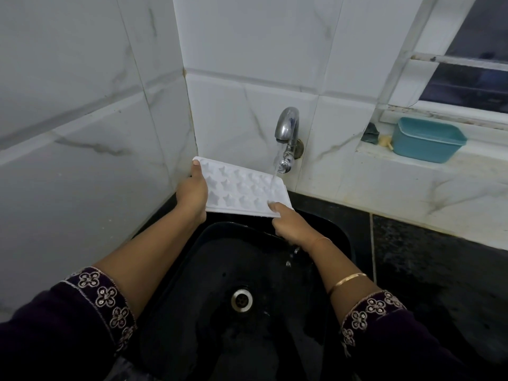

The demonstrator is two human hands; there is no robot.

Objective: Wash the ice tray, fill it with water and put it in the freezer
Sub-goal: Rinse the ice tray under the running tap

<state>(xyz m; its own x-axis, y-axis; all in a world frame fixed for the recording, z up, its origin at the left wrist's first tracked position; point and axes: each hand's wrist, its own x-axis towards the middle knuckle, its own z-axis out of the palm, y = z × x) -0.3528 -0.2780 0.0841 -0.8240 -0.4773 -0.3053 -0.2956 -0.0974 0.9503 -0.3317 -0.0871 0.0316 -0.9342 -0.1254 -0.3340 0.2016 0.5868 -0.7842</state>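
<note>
as a person leans over a black sink [209, 270], two dark sleeves [96, 295] with pale flower-patterned cuffs fill the lower corners of the head view. a thin gold bangle [347, 280] circles the right forearm just above its cuff. between the arms, the basin is wet, its metal drain [242, 299] sits near the middle, and a few drops fall beneath the right wrist. a dark speckled counter [439, 257] lies to the right of the basin. further out, the right hand [288, 226] grips the near right corner of a white ice tray [242, 188], thumb laid on top and fingers curled beneath. the left hand [192, 192] clasps the tray's left short edge, thumb pressed along the rim, fingers hidden under it. the tray is held in the air over the far end of the sink, its star-shaped cups facing up. a narrow stream of water [275, 166] falls onto the tray's right end, close to the right thumb. it comes from a chrome tap [287, 125] fixed to the white marbled tile wall [247, 64] behind. on the sill [412, 163] to the right stands a teal tub [428, 140], with a dark lump [371, 133] and a small pale scrap [384, 140] just beside it, below a barred window [472, 78].
</note>
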